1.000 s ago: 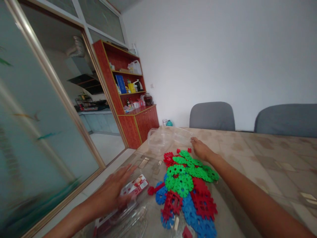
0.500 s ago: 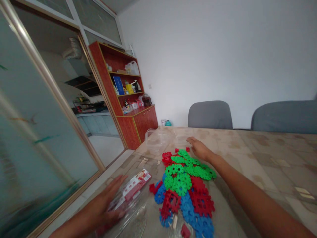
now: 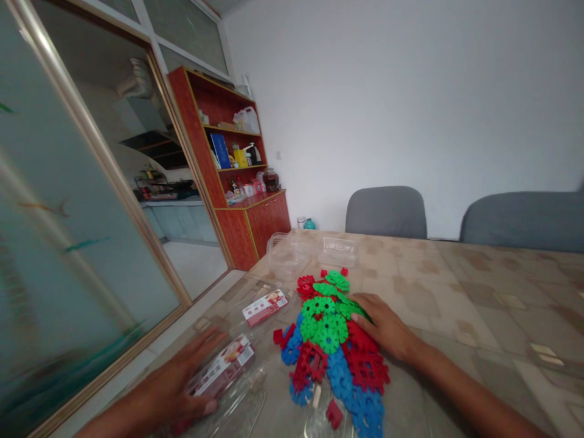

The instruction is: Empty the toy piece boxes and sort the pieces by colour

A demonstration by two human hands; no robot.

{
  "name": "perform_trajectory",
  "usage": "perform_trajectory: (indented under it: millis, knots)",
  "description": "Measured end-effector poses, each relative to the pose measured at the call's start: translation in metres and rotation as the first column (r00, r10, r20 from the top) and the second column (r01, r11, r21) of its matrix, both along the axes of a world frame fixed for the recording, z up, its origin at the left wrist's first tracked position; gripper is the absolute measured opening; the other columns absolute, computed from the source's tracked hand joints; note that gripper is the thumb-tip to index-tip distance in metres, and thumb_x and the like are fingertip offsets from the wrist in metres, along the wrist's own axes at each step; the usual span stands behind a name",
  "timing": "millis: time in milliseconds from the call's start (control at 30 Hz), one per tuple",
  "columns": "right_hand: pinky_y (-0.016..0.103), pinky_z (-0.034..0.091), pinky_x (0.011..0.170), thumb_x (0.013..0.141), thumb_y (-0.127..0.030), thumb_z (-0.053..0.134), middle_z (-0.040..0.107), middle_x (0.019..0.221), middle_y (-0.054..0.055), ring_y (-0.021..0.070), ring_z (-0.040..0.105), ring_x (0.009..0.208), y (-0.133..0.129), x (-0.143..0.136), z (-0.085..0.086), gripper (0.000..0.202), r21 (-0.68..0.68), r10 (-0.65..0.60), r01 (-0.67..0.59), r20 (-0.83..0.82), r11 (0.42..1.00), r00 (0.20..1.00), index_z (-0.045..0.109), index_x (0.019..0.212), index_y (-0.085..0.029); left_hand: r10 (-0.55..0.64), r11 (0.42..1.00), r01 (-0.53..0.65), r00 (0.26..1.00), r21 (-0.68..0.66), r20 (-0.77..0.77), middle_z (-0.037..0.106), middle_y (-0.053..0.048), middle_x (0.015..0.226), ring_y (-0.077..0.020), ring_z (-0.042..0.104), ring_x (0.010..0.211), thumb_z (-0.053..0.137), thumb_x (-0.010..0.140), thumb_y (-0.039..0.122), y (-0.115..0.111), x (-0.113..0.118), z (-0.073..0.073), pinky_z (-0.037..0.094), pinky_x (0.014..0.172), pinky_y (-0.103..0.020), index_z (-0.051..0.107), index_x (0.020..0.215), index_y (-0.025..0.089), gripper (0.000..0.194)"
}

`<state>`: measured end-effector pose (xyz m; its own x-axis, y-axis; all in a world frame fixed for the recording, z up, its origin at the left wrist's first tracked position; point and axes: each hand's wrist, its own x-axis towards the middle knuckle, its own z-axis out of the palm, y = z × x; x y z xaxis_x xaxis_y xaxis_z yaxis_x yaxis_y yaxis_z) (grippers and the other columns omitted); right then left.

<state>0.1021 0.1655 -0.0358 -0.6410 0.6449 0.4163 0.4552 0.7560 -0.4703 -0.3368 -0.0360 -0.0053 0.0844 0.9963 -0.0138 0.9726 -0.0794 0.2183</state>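
My left hand (image 3: 189, 374) rests with fingers spread along a red-and-white printed package (image 3: 224, 365) at the near left of the table, its thumb at the package's lower edge. A second similar package (image 3: 265, 307) lies just beyond. My right hand (image 3: 385, 328) is at the right side of a heap of toy pieces, thumb and fingers around some green snowflake discs (image 3: 358, 307); its fingertips are partly hidden. More green discs (image 3: 329, 331) lie on top of the heap, with red square lattice pieces (image 3: 368, 362) and blue discs (image 3: 356, 395) around and under them.
Two clear plastic tubs, one at the left (image 3: 286, 252) and one at the right (image 3: 338, 252), stand behind the heap. Clear packaging (image 3: 241, 395) lies at the near left. Grey chairs (image 3: 385, 210) line the far table edge (image 3: 442, 240).
My right hand has come back from the far right tub to the green discs. The two printed packages now lie apart, and my left hand has shifted slightly toward me.
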Motion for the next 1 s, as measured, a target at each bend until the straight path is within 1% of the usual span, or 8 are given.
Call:
perform_trajectory:
  millis: [200, 333, 433, 533, 667, 767, 833, 1000]
  knots:
    - [0.045, 0.04, 0.106, 0.098, -0.048, 0.042, 0.062, 0.131, 0.012, 0.0277, 0.054, 0.121, -0.026, 0.007, 0.01, 0.047, -0.052, 0.029, -0.031, -0.032, 0.998, 0.999, 0.055, 0.134, -0.021, 0.124, 0.992, -0.124, 0.99, 0.004, -0.07, 0.044, -0.009, 0.148, -0.0367, 0.046, 0.132, 0.055, 0.081, 0.066, -0.003, 0.011, 0.01, 0.04, 0.107, -0.049, 0.047, 0.144, 0.029, 0.073]
    - [0.047, 0.041, 0.106, 0.1, -0.048, 0.036, 0.063, 0.129, 0.011, 0.028, 0.056, 0.12, -0.025, 0.018, 0.009, 0.045, -0.074, -0.028, 0.024, -0.054, 0.997, 0.998, 0.06, 0.128, -0.023, 0.111, 0.991, -0.1, 0.986, 0.088, -0.122, 0.042, -0.011, 0.149, -0.0392, 0.042, 0.134, 0.058, 0.082, 0.061, 0.015, 0.042, 0.026, 0.036, 0.109, -0.054, 0.052, 0.14, 0.026, 0.068]
    - [0.051, 0.043, 0.103, 0.099, -0.049, 0.033, 0.066, 0.124, 0.015, 0.0311, 0.059, 0.116, -0.016, 0.028, 0.01, 0.049, -0.092, -0.104, 0.098, -0.067, 0.991, 0.992, 0.065, 0.121, -0.019, -0.075, 0.987, 0.077, 0.997, 0.14, -0.018, 0.036, -0.006, 0.154, -0.0289, 0.037, 0.139, 0.047, 0.093, 0.052, 0.043, 0.083, 0.044, 0.03, 0.115, -0.046, 0.043, 0.145, 0.028, 0.058]
    - [0.049, 0.045, 0.102, 0.098, -0.049, 0.033, 0.067, 0.123, 0.016, 0.0309, 0.061, 0.115, -0.012, 0.036, 0.014, 0.05, -0.104, -0.142, 0.133, -0.078, 0.986, 0.987, 0.066, 0.118, -0.017, -0.263, 0.958, 0.25, 0.962, 0.141, 0.079, 0.033, -0.009, 0.155, -0.0268, 0.035, 0.141, 0.045, 0.096, 0.051, 0.088, 0.127, 0.057, 0.029, 0.116, -0.043, 0.043, 0.145, 0.022, 0.057]
    - [0.043, 0.05, 0.097, 0.097, -0.048, 0.035, 0.071, 0.116, 0.013, 0.0276, 0.065, 0.108, -0.02, 0.053, 0.022, 0.047, -0.114, -0.16, 0.148, -0.098, 0.982, 0.982, 0.068, 0.112, -0.018, -0.362, 0.921, 0.344, 0.929, 0.183, 0.076, 0.038, -0.014, 0.152, -0.0282, 0.035, 0.14, 0.043, 0.097, 0.048, 0.153, 0.172, 0.056, 0.028, 0.116, -0.044, 0.041, 0.145, 0.014, 0.058]
    - [0.045, 0.052, 0.094, 0.094, -0.049, 0.04, 0.072, 0.113, 0.013, 0.0295, 0.066, 0.105, -0.031, 0.085, 0.026, 0.044, -0.128, -0.221, 0.207, -0.11, 0.97, 0.969, 0.07, 0.107, -0.019, -0.398, 0.908, 0.384, 0.915, 0.167, 0.062, 0.049, -0.01, 0.144, -0.0271, 0.043, 0.134, 0.045, 0.096, 0.047, 0.187, 0.194, 0.048, 0.031, 0.114, -0.042, 0.049, 0.138, 0.018, 0.051]
    - [0.048, 0.053, 0.092, 0.093, -0.05, 0.041, 0.073, 0.111, 0.013, 0.0311, 0.067, 0.104, -0.038, 0.119, 0.026, 0.043, -0.145, -0.299, 0.281, -0.119, 0.949, 0.947, 0.07, 0.105, -0.021, -0.414, 0.904, 0.404, 0.909, 0.14, 0.052, 0.058, -0.009, 0.136, -0.027, 0.051, 0.126, 0.045, 0.096, 0.047, 0.197, 0.204, 0.043, 0.038, 0.109, -0.04, 0.056, 0.131, 0.019, 0.046]
    - [0.049, 0.056, 0.083, 0.081, -0.065, 0.055, 0.077, 0.098, 0.012, 0.0331, 0.072, 0.09, -0.065, 0.23, 0.02, 0.041, -0.151, -0.588, 0.569, -0.174, 0.809, 0.79, 0.075, 0.091, -0.03, -0.438, 0.894, 0.433, 0.898, 0.114, 0.029, 0.065, -0.007, 0.126, -0.0266, 0.059, 0.115, 0.044, 0.097, 0.045, 0.19, 0.216, 0.039, 0.043, 0.103, -0.039, 0.062, 0.12, 0.022, 0.037]
